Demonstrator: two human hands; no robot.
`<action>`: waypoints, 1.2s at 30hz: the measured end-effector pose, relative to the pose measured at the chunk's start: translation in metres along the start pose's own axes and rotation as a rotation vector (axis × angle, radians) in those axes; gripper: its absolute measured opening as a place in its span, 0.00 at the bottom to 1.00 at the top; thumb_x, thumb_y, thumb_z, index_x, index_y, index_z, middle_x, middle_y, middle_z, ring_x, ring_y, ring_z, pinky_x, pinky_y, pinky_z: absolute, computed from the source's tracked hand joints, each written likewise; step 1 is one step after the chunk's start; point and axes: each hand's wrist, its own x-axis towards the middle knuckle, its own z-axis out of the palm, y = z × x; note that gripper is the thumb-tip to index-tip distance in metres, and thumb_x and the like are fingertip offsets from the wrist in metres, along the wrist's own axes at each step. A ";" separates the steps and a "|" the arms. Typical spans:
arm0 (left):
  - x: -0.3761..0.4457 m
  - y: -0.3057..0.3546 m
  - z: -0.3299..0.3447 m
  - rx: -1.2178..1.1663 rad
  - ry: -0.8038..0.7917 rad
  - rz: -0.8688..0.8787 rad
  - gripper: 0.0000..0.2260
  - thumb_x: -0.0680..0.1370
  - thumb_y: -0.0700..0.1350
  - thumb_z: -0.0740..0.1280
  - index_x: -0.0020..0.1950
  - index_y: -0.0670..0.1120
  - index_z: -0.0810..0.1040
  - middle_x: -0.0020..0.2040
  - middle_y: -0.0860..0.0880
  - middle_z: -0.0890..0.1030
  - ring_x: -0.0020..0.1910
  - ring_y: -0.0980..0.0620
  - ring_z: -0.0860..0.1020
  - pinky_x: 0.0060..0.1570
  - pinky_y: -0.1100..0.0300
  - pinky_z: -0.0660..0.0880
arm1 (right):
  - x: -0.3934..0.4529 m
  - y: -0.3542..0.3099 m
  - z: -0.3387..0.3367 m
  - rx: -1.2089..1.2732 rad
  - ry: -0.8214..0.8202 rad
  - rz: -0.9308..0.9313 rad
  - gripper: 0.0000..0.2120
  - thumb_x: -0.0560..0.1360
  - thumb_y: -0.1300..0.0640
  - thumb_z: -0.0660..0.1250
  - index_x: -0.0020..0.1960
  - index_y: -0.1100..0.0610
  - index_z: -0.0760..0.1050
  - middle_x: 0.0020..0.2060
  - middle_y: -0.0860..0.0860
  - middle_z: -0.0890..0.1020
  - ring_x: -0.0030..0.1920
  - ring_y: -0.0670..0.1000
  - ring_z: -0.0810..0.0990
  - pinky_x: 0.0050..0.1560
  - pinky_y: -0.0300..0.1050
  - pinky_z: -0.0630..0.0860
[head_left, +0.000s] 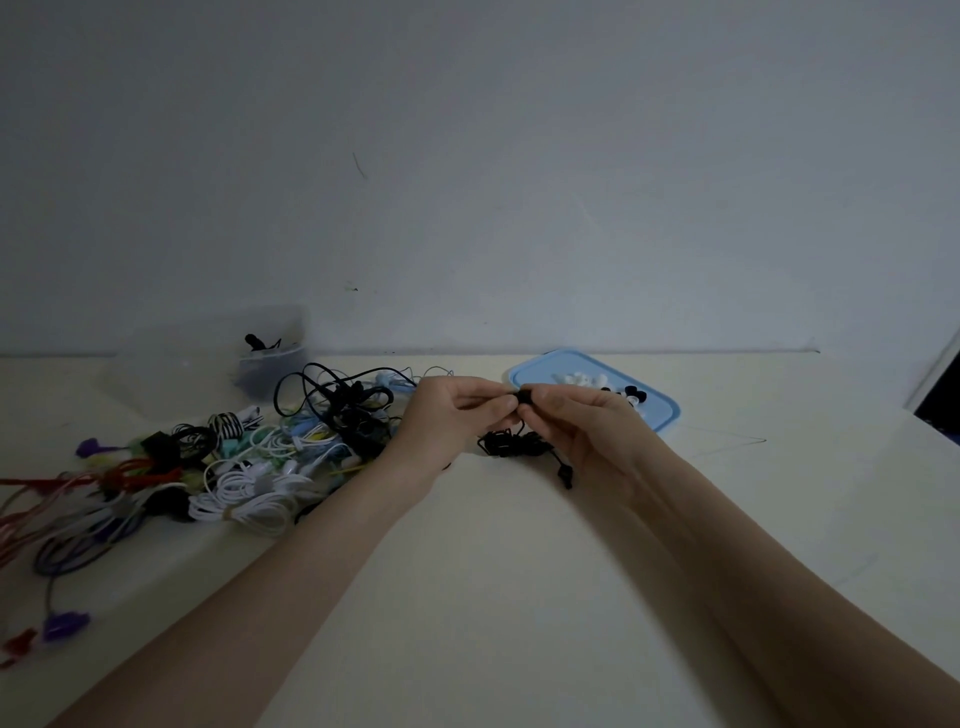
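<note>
On a table (519, 571), blue lid (667, 408) holds eartips (571, 378); left hand (447, 415) and right hand (587, 426) pinch an earbud (523, 397).

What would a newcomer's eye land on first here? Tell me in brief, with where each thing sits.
First, the left hand and right hand meeting mid-table, both pinching a black earphone whose cord is bunched beneath them. Next, the tangled pile of coloured earphones to the left. Behind the right hand, a blue lid holds small white and black ear tips.
</note>
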 end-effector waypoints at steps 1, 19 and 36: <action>0.000 0.000 0.000 0.004 -0.005 0.005 0.07 0.74 0.31 0.65 0.49 0.38 0.80 0.32 0.53 0.83 0.32 0.59 0.81 0.39 0.72 0.76 | 0.000 0.000 0.000 -0.013 -0.006 0.005 0.07 0.67 0.67 0.68 0.44 0.67 0.81 0.41 0.58 0.84 0.40 0.49 0.84 0.41 0.33 0.79; 0.002 0.001 -0.006 0.197 -0.046 0.114 0.07 0.72 0.31 0.69 0.42 0.42 0.81 0.32 0.53 0.83 0.33 0.59 0.81 0.39 0.70 0.76 | -0.002 -0.004 0.000 -0.040 0.013 0.094 0.06 0.73 0.71 0.64 0.48 0.69 0.78 0.34 0.56 0.82 0.33 0.46 0.82 0.35 0.32 0.78; -0.001 0.009 -0.012 0.256 -0.171 0.162 0.12 0.71 0.31 0.69 0.45 0.48 0.81 0.35 0.57 0.83 0.38 0.62 0.81 0.44 0.71 0.75 | -0.007 -0.008 0.003 0.072 -0.065 0.239 0.14 0.76 0.69 0.59 0.38 0.67 0.81 0.33 0.57 0.83 0.34 0.45 0.83 0.36 0.32 0.79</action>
